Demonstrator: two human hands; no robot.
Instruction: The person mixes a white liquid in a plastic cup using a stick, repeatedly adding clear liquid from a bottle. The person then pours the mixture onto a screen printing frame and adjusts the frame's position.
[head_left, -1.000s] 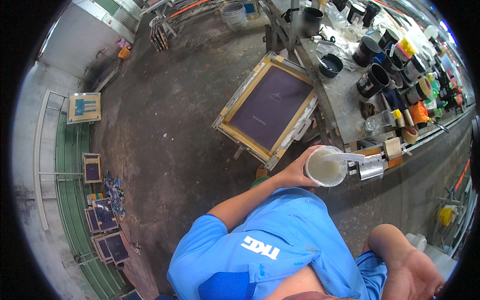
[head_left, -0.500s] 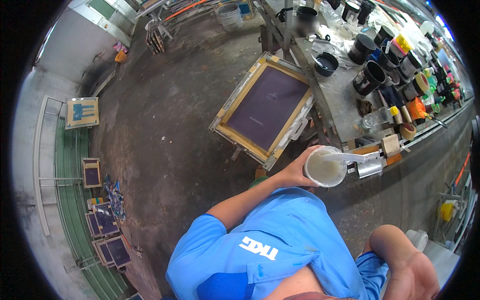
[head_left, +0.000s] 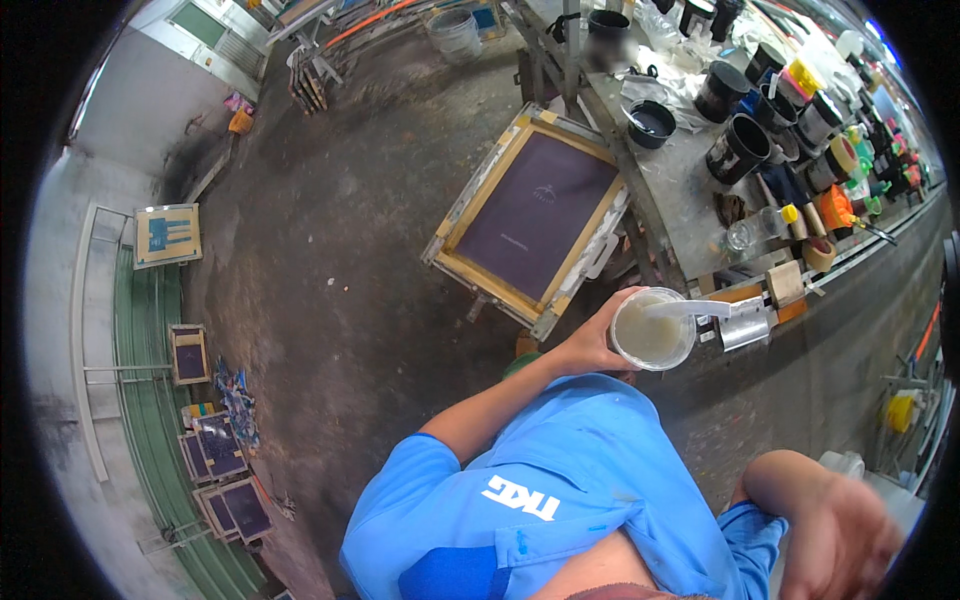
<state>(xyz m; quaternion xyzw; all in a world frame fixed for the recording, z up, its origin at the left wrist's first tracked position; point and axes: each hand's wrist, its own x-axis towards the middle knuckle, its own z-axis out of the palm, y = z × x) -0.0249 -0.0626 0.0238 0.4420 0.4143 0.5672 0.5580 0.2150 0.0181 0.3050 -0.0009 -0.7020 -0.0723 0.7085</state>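
My left hand (head_left: 590,343) is closed around a clear plastic cup (head_left: 652,350) with a cloudy, pale liquid in it. A white plastic spoon (head_left: 690,310) leans out over the cup's rim, its handle pointing right. At the lower right, my right hand (head_left: 850,535) is raised beside my body, smeared by motion. Its palm shows with the fingers loosely apart, and I see nothing in it. Just beyond the cup, to the left, a framed printing screen (head_left: 530,215) with a dark purple mesh stands tilted by the worktable.
The worktable (head_left: 690,235) at the upper right bears black tubs (head_left: 738,150), a black bowl (head_left: 651,124), a clear bottle (head_left: 757,230) with a yellow cap, and tape rolls (head_left: 819,255). More framed screens (head_left: 245,505) lean along the left wall. A bucket (head_left: 455,37) stands on the floor at the back.
My right hand has shifted a little to the right and turned. The left hand keeps the cup in nearly the same place. The view has shifted slightly.
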